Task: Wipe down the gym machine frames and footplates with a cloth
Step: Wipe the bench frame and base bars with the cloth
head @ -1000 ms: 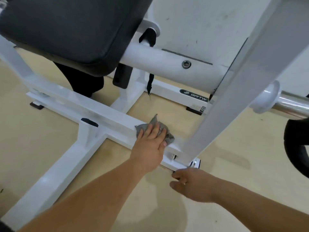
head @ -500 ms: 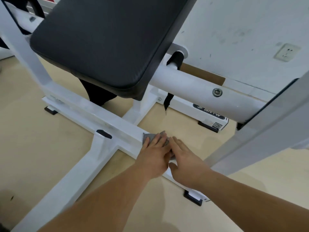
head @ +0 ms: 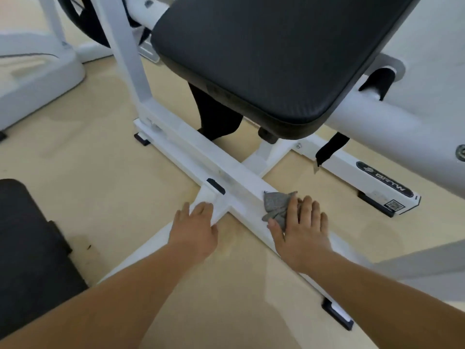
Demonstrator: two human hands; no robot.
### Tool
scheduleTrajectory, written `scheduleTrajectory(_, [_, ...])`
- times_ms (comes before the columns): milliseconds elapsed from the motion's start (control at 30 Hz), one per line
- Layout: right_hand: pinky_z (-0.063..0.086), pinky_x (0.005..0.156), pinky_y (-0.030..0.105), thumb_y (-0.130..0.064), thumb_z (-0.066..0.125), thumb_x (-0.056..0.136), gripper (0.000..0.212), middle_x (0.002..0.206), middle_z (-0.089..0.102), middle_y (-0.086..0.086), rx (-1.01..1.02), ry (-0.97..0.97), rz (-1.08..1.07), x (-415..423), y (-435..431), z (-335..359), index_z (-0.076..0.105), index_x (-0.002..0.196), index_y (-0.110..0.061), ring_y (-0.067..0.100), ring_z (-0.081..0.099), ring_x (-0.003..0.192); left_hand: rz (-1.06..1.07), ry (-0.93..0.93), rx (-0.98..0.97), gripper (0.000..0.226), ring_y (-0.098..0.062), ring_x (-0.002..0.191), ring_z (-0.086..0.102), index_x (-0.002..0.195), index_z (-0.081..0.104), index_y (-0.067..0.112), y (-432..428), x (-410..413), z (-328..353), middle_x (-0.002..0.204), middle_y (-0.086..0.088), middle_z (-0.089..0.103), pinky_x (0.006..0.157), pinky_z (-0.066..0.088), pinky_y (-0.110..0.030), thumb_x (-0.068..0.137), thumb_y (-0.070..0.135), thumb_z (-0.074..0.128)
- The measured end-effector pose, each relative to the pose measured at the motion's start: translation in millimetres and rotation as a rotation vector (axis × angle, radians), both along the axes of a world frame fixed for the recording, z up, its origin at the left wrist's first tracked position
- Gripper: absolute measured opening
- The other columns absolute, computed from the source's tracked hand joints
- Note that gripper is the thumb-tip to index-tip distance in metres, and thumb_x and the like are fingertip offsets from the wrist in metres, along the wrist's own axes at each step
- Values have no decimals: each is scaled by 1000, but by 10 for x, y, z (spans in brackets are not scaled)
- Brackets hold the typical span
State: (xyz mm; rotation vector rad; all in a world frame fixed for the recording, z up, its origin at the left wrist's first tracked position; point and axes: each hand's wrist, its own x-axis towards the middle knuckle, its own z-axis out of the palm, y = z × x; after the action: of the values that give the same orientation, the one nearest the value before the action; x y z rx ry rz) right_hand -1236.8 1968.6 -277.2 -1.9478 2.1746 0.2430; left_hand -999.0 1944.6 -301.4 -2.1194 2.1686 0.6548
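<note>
A small grey cloth (head: 276, 206) lies crumpled on the white floor bar of the machine frame (head: 191, 157). My right hand (head: 300, 229) presses flat on the cloth with straight fingers, covering its right part. My left hand (head: 195, 229) rests flat on the joint where a second white bar branches toward me, its fingers straight and holding nothing. A black padded seat (head: 271, 51) hangs over the bar just beyond both hands.
A thick white tube (head: 392, 137) with a black logo plate runs at the right. Black rubber feet (head: 336, 317) sit under the frame ends. A dark pad (head: 30, 253) fills the left foreground. Another white machine base (head: 37, 76) stands far left on the tan floor.
The cloth passed from my left hand to my right hand. My left hand moved left onto the bar joint. The view swung left along the frame.
</note>
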Motion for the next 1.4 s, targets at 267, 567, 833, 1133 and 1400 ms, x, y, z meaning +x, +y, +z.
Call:
scheduleTrajectory(267, [-1, 124, 58, -58, 7, 100, 81, 168, -3, 26, -167, 65, 11, 520, -264, -279, -3, 163, -7, 45, -1, 155, 38, -148, 273, 85, -34, 155, -21, 157, -27, 26, 272, 722, -731, 165, 4, -34, 126, -4, -53, 104, 54, 32])
scheduleTrajectory(567, [5, 129, 46, -52, 10, 106, 67, 172, -10, 7, -190, -65, 268, 514, -640, -222, -1, 165, -21, 24, -8, 159, -14, -60, 337, 97, -28, 152, -31, 153, -34, 31, 299, 859, -769, 159, 7, -44, 123, -14, -54, 99, 61, 41])
scheduleTrajectory(833, [4, 127, 54, -62, 16, 102, 87, 168, 6, 27, -170, 96, -11, 562, -402, -204, 13, 159, 3, 41, 3, 156, -22, -19, 328, 98, -27, 150, -36, 152, -36, 32, 267, 840, -800, 140, 13, -55, 122, -18, -56, 95, 73, 33])
scheduleTrajectory(1133, [9, 129, 45, -43, 27, 107, 69, 170, 3, 14, -178, 88, 302, 659, -793, -188, -1, 164, -16, 34, 8, 157, 18, 35, 317, 95, -24, 149, -37, 155, -32, 34, 284, 866, -809, 147, 15, -50, 121, -20, -55, 87, 85, 13])
scheduleTrajectory(1400, [34, 118, 58, -38, 55, 99, 73, 155, 38, 27, -182, 125, 39, -200, 186, -259, 31, 155, 1, 44, 36, 145, 3, -26, 321, 101, -26, 151, -34, 155, -31, 33, 291, 834, -808, 158, 10, -44, 122, -17, -55, 84, 89, 13])
